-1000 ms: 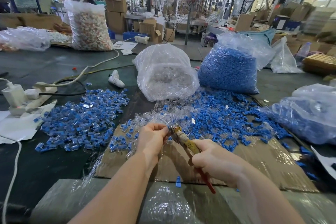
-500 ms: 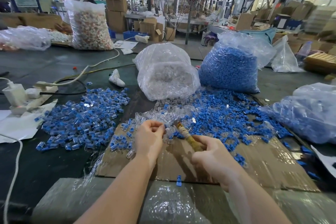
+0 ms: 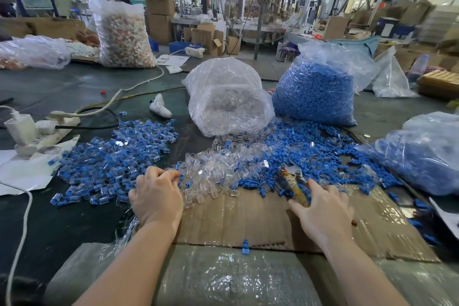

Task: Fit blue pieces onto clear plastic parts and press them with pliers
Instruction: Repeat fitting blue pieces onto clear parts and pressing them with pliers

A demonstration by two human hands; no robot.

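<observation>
A person's two bare forearms reach up from the bottom of the frame over a flattened sheet of cardboard (image 3: pixel 248 221) on a dark table. The left hand (image 3: pixel 156 196), left of centre, has its fingers curled down at the near edge of a pile of clear plastic parts (image 3: pixel 213 171); whether it pinches one cannot be told. The right hand (image 3: pixel 323 208), right of centre, lies with fingers loosely spread over the yellow handles of the pliers (image 3: pixel 293 184), which rest on the cardboard with their metal head pointing toward the top of the frame, among loose blue pieces (image 3: pixel 298 149) (the hand touches the handles without clearly gripping them). At centre left spreads a heap of joined blue-and-clear parts (image 3: pixel 109 159). Above the clear pile, at centre, a bag of clear parts (image 3: pixel 228 104) slumps beside a fuller bag of blue pieces (image 3: pixel 315 92) to its right. One stray blue piece (image 3: pixel 245 247) sits at the cardboard's near edge, bottom centre. A white power strip (image 3: pixel 37 131) lies at the left edge.
</observation>
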